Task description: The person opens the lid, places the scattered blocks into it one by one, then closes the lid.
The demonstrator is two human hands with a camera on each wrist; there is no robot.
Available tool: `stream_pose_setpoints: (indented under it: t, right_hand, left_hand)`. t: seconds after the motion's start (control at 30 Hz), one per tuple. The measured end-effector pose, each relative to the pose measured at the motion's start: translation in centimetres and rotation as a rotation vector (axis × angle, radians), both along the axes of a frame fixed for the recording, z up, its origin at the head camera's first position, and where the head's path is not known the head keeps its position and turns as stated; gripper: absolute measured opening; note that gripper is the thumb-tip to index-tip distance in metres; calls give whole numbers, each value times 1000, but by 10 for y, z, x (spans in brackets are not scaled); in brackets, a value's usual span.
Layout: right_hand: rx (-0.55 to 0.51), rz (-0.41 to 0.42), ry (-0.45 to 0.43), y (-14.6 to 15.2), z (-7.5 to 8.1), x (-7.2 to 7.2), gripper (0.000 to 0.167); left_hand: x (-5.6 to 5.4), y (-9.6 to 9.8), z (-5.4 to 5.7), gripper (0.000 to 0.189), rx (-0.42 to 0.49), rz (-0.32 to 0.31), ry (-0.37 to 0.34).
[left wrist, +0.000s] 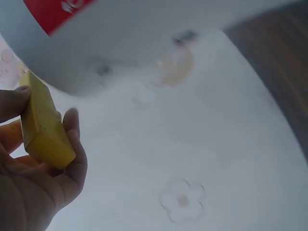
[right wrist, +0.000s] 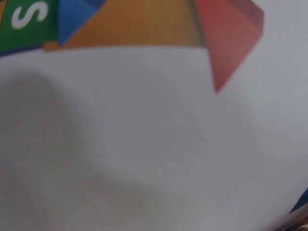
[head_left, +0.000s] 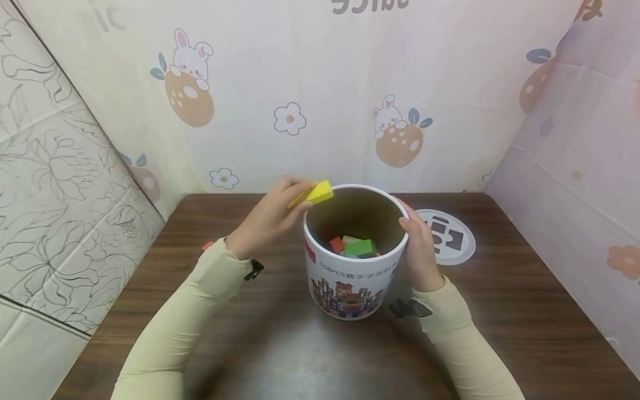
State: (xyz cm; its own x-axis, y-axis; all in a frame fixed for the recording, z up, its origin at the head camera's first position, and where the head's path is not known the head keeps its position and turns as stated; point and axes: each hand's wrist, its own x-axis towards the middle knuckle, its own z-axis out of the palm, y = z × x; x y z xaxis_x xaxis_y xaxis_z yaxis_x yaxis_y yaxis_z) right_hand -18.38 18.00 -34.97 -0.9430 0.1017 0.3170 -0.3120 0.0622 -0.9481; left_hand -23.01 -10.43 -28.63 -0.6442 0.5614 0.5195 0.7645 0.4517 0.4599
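A yellow rectangular block point(head_left: 319, 193) is pinched between the thumb and fingers of my left hand point(head_left: 272, 214), at the left rim of a white bucket point(head_left: 320, 266). In the left wrist view the yellow block point(left wrist: 43, 125) lies lengthwise in the grip, beside the bucket's blurred wall. My right hand point(head_left: 422, 250) grips the bucket's right rim, thumb on top, other fingers mostly hidden behind the wall. Inside the bucket are a green block point(head_left: 359, 248), a red block point(head_left: 336, 245) and others partly hidden. The bucket's printed side point(right wrist: 144, 130) fills the right wrist view.
A white lid point(head_left: 452, 256) with dark cut-out shapes lies on the brown wooden table point(head_left: 280, 344), right of the bucket. A small red-orange piece point(head_left: 206, 245) shows behind my left forearm. Patterned cloth point(head_left: 330, 111) hangs along the table's back edge.
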Motion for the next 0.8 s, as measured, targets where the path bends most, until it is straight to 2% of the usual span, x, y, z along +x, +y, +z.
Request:
stream_pose_setpoints:
  t: [0.1, 0.2, 0.3, 0.6, 0.8]
  right_hand:
    - [48, -27, -15, 1, -1, 0, 48]
    - [69, -30, -26, 2, -1, 0, 49]
    - [70, -19, -28, 3, -1, -1, 49]
    - [107, -7, -35, 6, -4, 0, 50]
    - [109, -14, -44, 8, -3, 2, 50]
  left_hand:
    - [0, 20, 6, 42, -34, -78, 41]
    - [0, 39, 9, 42, -77, -147, 34]
    - [0, 55, 12, 41, -133, -187, -3]
    - [-3, 87, 14, 37, -385, -203, -59]
    - [1, 94, 16, 37, -462, -221, -102]
